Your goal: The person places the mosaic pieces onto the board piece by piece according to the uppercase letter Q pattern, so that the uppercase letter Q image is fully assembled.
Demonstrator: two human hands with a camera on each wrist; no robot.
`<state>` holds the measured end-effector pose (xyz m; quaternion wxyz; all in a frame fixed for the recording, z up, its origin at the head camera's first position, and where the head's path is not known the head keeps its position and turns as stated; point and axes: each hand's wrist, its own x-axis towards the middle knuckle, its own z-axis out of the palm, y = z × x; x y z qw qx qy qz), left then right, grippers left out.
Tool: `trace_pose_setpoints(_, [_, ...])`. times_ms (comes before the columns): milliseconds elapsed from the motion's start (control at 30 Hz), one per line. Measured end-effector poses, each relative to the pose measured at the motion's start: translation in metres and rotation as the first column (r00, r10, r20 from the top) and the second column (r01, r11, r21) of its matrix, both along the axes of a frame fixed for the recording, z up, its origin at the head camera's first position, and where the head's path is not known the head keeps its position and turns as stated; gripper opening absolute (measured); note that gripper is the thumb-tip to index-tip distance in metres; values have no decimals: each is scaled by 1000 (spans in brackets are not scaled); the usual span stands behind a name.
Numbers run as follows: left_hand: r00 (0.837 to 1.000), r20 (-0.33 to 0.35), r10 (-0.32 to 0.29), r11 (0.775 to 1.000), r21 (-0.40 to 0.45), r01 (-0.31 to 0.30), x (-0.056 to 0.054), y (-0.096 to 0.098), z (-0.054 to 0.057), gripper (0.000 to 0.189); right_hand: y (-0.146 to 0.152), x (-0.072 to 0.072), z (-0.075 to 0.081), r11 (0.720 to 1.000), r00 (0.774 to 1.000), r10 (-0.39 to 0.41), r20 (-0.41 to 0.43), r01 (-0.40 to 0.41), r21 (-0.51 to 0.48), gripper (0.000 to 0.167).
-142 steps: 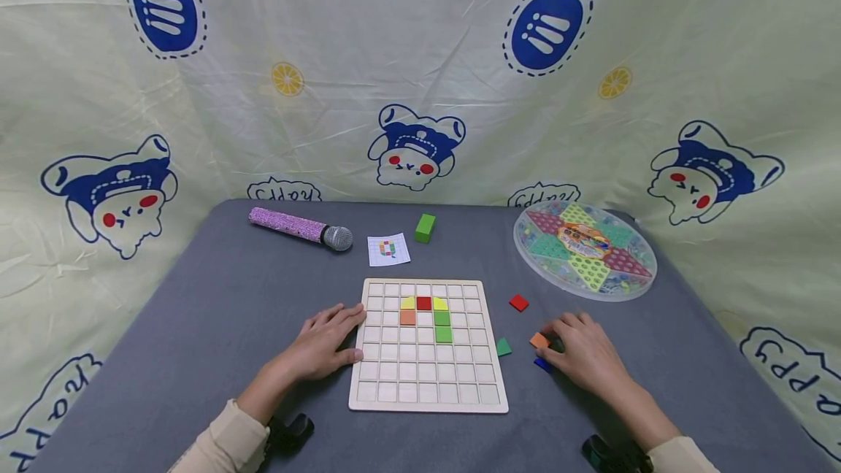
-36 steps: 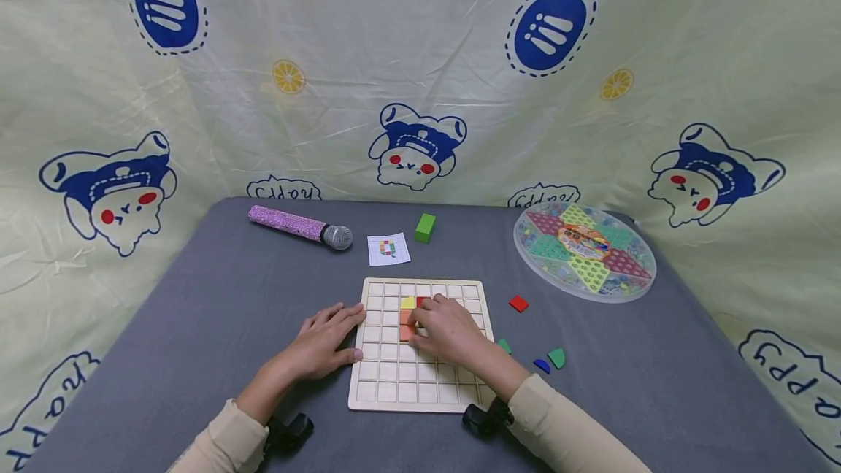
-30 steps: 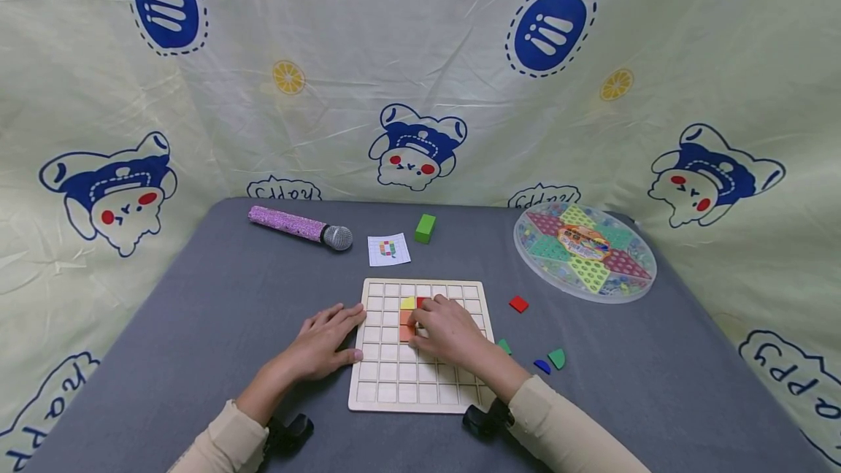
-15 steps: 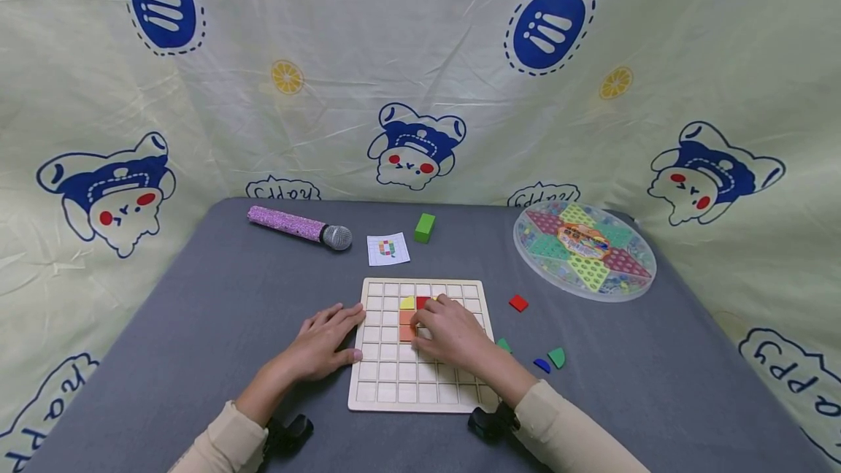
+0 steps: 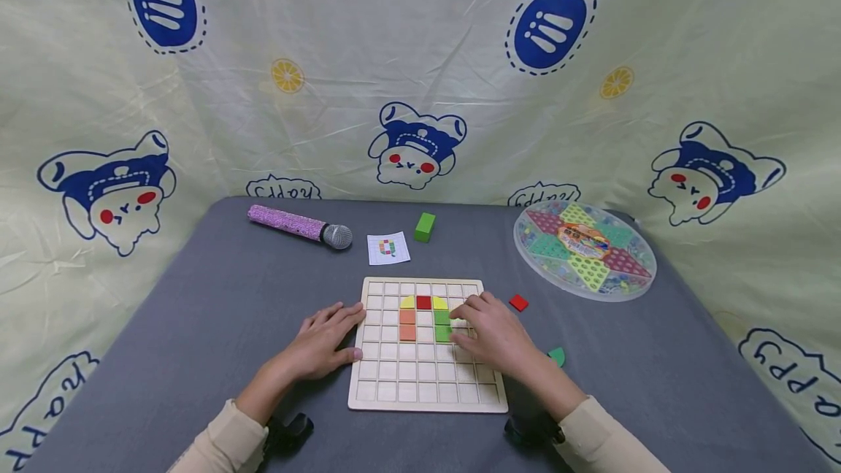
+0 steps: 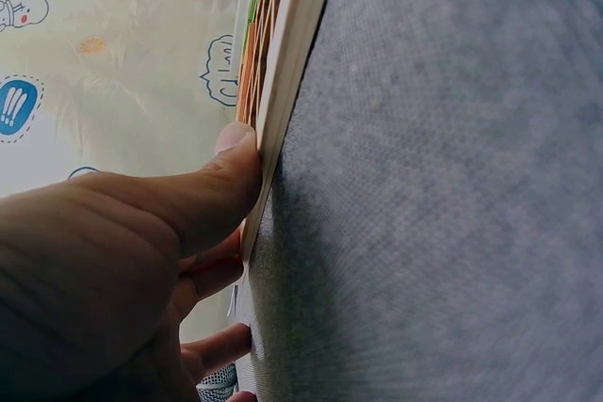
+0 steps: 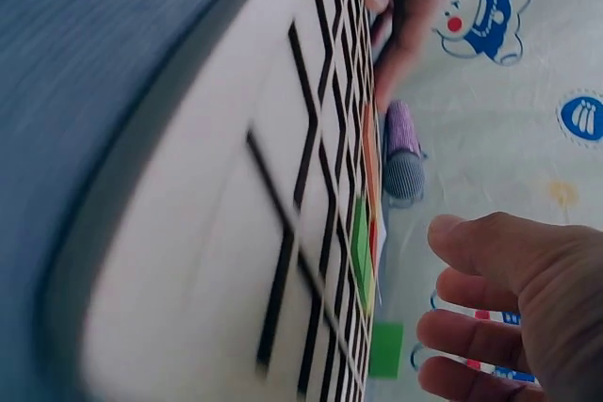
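Observation:
A pale gridded board (image 5: 427,391) lies on the table, with coloured tiles in some of its upper squares. A red tile (image 5: 423,303) sits between two yellow tiles. Below them, two orange tiles (image 5: 407,325) form a left column and two green tiles (image 5: 442,325) a right one. My left hand (image 5: 322,345) rests against the board's left edge; in the left wrist view its thumb (image 6: 221,171) touches the side. My right hand (image 5: 496,334) hovers over the board's right part, fingers relaxed and apart, with nothing seen between them in the right wrist view.
Right of the board lie a loose red tile (image 5: 519,303) and a green rounded piece (image 5: 557,356). Beyond the board are a glittery purple microphone (image 5: 289,222), a card with a coloured pattern (image 5: 388,249), a green block (image 5: 424,228) and a round game box (image 5: 585,250).
My right hand took an orange tile from the table and set it below the other orange one. It has since drawn back to the right, uncovering the tiles. My left hand stays put.

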<state>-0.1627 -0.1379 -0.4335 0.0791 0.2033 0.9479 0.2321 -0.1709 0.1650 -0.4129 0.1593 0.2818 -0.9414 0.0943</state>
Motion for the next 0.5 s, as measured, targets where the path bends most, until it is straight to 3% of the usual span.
trace_pose_setpoints(500, [1000,4,2,1000,-4,-2,0,1,1,64,61,13,-4,998,994,-68,85,68,1,28])
